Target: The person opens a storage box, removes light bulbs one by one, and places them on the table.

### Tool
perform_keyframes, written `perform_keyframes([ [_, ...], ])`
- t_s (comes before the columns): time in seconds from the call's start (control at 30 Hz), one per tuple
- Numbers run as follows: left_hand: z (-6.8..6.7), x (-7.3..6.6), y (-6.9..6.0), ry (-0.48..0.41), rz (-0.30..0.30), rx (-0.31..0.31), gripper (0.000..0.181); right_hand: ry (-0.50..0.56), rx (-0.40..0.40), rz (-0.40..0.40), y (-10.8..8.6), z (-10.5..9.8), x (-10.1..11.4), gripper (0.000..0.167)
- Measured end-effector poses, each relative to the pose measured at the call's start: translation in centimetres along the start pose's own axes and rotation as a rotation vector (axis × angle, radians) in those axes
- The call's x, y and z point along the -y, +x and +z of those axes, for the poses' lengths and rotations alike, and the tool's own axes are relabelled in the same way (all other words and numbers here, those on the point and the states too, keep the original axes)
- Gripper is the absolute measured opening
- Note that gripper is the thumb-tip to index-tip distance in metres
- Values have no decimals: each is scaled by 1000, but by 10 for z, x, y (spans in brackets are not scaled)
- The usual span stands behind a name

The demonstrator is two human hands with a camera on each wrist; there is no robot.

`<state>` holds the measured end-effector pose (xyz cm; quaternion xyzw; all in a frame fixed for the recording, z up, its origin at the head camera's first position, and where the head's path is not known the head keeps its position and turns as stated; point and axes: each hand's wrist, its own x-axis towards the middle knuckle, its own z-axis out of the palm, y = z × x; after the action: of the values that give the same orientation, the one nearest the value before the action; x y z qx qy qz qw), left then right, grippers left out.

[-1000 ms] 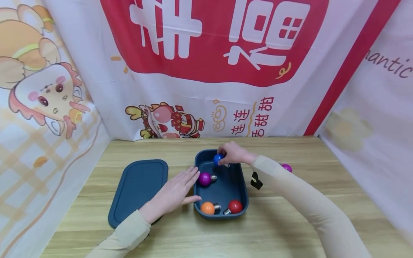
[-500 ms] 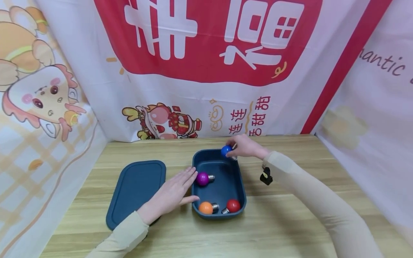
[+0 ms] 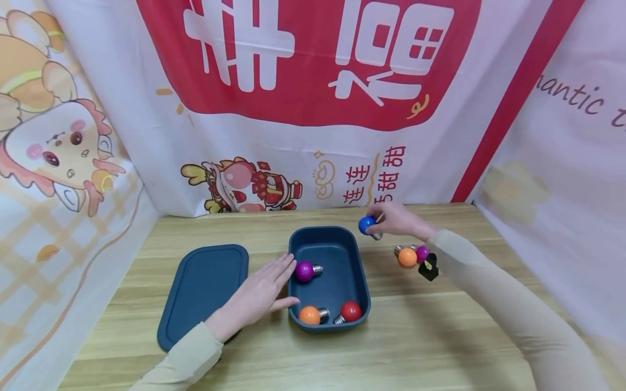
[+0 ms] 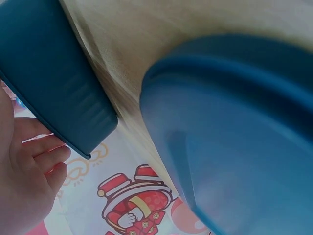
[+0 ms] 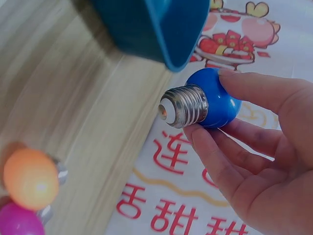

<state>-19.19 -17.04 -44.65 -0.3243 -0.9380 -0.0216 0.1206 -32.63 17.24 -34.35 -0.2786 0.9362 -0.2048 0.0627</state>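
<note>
A blue light bulb (image 5: 215,98) with a metal screw base is pinched between the thumb and fingers of my right hand (image 3: 397,220), held above the table to the right of a dark blue box (image 3: 337,282). My left hand (image 3: 256,293) rests with straight fingers at the box's left rim; the left wrist view has its fingers against the outer wall. Inside the box lie a purple bulb (image 3: 304,271) at the left, an orange bulb (image 3: 310,315) at the near left and a red bulb (image 3: 350,311) at the near right.
A dark blue lid (image 3: 205,288) lies flat to the left, partly under the left forearm. Right of the box, an orange bulb (image 3: 407,257) and a purple bulb (image 3: 422,253) lie close together on the wooden table (image 3: 342,358). Printed cloth (image 3: 313,119) hangs behind.
My right hand has lifted the blue bulb out of the box and carried it right, past the rim. Two bulbs beside the box have come into view. The left hand stays at the rim.
</note>
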Motion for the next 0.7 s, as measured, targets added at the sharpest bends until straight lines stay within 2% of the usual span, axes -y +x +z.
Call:
perform_keyframes([
  [0.2, 1, -1, 0, -30, -12, 4, 83, 40, 25, 86, -10, -7, -15, 30],
  [0.7, 1, -1, -1, -42, -9, 1, 84, 60, 22, 161, -36, -18, -56, 34],
])
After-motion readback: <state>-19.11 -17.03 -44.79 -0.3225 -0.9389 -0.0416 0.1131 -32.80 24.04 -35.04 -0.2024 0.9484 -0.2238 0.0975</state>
